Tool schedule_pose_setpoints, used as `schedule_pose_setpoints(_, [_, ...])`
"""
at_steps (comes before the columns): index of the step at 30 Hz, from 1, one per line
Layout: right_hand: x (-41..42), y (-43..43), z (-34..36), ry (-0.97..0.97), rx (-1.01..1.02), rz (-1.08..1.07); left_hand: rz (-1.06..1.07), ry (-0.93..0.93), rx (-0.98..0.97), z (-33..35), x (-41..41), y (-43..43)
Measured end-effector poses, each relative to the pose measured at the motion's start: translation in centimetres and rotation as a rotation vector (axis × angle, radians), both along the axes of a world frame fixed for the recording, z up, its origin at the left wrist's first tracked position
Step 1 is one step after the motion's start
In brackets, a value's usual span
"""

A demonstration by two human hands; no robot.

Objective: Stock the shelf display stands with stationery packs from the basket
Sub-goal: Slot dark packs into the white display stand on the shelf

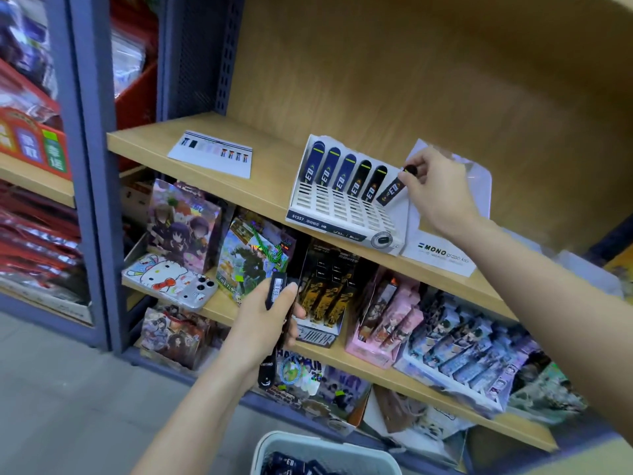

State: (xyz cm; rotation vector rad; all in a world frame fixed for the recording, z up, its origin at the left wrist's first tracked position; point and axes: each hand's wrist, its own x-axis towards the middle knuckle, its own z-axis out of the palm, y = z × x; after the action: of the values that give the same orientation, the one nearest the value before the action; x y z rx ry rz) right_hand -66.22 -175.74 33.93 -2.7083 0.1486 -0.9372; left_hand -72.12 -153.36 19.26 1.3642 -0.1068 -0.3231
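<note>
- Fingers and thumb of the right hand point(435, 186) pinch the round top end of a dark pack point(392, 190), which is tilted with its lower end at the rightmost column of a white stand point(342, 214).
- The left hand point(270, 320) is held lower, in front of the shelf below, its fingers curled round a bundle of packs point(276, 289); a barcode label on the top one faces the camera.
- Five matching packs point(342, 173) stand upright side by side along the stand's back row, one per column, just left of the tilted pack; the slotted rows in front of them hold nothing.
- The white stand sits on the top wooden shelf point(267, 186), with a second stand point(442, 252) marked MONO touching its right side, behind the right wrist.
- A printed sheet point(212, 157) showing a row of small product pictures lies flat on the same shelf, well to the left of the stands.
- A pale basket point(274, 443) sits at the bottom edge of the view, under the left forearm, with more dark packs point(291, 467) lying inside.
- Colourful illustrated boxes point(185, 221) and a cartoon phone case point(168, 279) fill the lower shelves.
</note>
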Motion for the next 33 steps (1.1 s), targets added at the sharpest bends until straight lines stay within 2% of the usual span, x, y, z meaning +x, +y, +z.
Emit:
schedule_pose_setpoints(3, [1.3,-0.5,0.1,0.080,-0.082,-0.023,0.003,0.016,-0.035,0.3,0.0,0.0])
schedule_pose_setpoints(14, [2.5,-1.8,2.1,0.308,-0.154,0.045,-0.061,-0.001,0.022,-0.4,0.9,-0.2])
schedule_pose_setpoints(22, [3.0,-1.7,1.7,0.186,-0.346,-0.064,-0.065,-0.012,0.024,-0.1,0.8,-0.2])
schedule_pose_setpoints(29, [2.2,-1.5,0.8,0.157,-0.434,-0.132,-0.003,0.030,-0.019,0.3,0.7,-0.3])
schedule_pose_setpoints(33, [2.0,-1.2,0.3,0.156,-0.413,-0.150,0.012,0.060,-0.031,0.1,0.7,-0.4])
